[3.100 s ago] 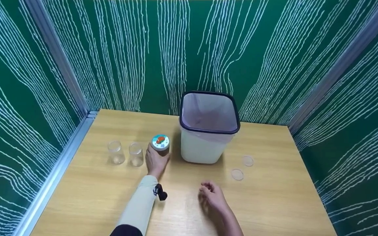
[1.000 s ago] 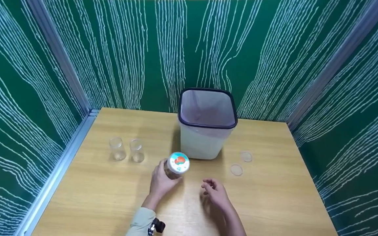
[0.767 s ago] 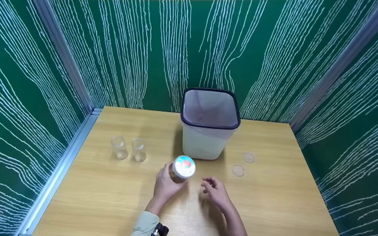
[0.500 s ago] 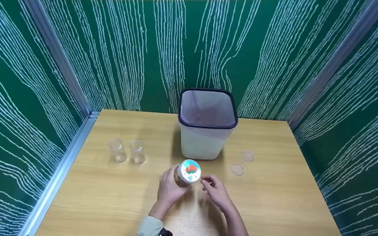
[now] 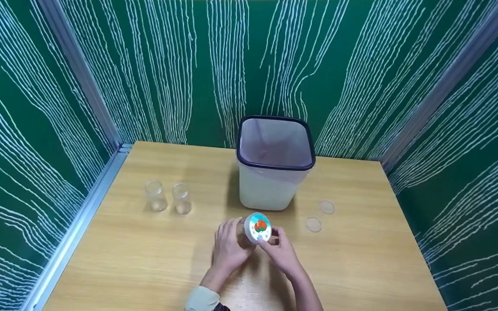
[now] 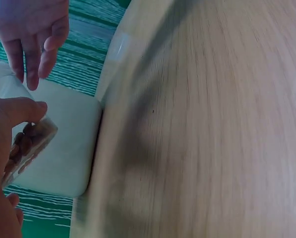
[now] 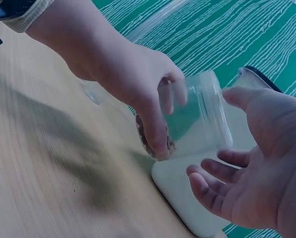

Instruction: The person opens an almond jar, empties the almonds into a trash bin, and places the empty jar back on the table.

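On the near side of the lined bin (image 5: 268,190), I see the clear jar (image 7: 200,119) tilted, the left hand (image 5: 230,247) with fingers wrapped round it; the right hand (image 5: 284,255) is loosely spread at the printed lid (image 5: 258,225), gripping nothing. I judge it light, stiff, slippery; I'd hold it mid-body.

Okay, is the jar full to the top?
No, the brown pieces lie only near the base of the jar in the left hand.
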{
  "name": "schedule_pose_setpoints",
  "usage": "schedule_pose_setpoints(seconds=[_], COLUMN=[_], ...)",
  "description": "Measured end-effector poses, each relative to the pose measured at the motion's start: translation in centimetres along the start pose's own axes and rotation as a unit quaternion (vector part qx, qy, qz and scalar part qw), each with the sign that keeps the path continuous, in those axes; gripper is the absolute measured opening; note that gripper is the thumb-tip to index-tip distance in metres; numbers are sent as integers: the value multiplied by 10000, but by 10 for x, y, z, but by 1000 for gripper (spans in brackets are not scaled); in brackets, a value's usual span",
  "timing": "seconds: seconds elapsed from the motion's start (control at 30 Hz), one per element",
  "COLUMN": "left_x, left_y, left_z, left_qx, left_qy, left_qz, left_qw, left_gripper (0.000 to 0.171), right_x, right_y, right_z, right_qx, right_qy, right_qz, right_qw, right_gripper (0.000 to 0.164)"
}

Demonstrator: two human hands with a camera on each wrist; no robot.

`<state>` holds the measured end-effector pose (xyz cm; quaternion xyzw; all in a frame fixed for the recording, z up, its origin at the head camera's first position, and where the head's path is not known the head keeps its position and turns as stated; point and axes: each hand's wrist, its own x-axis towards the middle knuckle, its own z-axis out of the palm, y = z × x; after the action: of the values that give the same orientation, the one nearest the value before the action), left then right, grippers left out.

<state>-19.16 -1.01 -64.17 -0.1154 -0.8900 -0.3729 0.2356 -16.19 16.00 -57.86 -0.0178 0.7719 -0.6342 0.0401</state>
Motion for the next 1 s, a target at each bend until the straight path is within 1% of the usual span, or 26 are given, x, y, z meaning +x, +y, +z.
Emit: schedule_pose_setpoints(seconds=[0.07,0.13,0.2,0.27,0.37,0.5,0.57,0.63,0.67,0.73,0.77,0.8,0.9,1.0], left_x=[0,-2,-3,-6,-9,-11,-10,-8,-7,-2,1,5,17,26], left_y=[2,4,5,6,4,-2,-6,-10,-12,-15,-15,-15,-14,-13], left_z=[0,0,0,1,2,2,1,-1,-2,-5,-7,-8,-10,-10], left_qx=[161,315,425,472,351,-121,-297,-410,-447,-542,-619,-669,-756,-704], left_qy=[17,24,15,15,-58,-402,-598,-794,-881,-1069,-1143,-1209,-1239,-1048], left_qz=[169,350,505,619,658,738,820,897,917,920,912,906,982,1162], left_qw=[9997,9989,9978,9970,9972,9964,9944,9920,9909,9885,9873,9862,9845,9852], left_gripper=[85,84,82,82,84,86,88,91,92,93,93,92,90,90], right_x=[4,6,7,6,5,3,2,3,3,1,0,1,6,15], right_y=[8,14,17,18,19,21,21,18,16,4,-3,-5,-9,1], right_z=[4,9,13,16,16,8,2,-3,-5,-9,-10,-11,-14,-14], right_qx=[-116,-351,-597,-771,-771,-614,-467,-211,-50,193,315,408,534,565], right_qy=[184,406,659,879,1029,953,797,576,436,156,57,-9,-44,145], right_qz=[16,-47,-161,-253,-268,-93,-1,72,100,84,90,86,0,41], right_qw=[9998,9985,9959,9928,9913,9935,9957,9981,9990,9997,9994,9991,9986,9983], right_gripper=[68,79,86,89,87,84,83,83,83,81,80,81,80,77])
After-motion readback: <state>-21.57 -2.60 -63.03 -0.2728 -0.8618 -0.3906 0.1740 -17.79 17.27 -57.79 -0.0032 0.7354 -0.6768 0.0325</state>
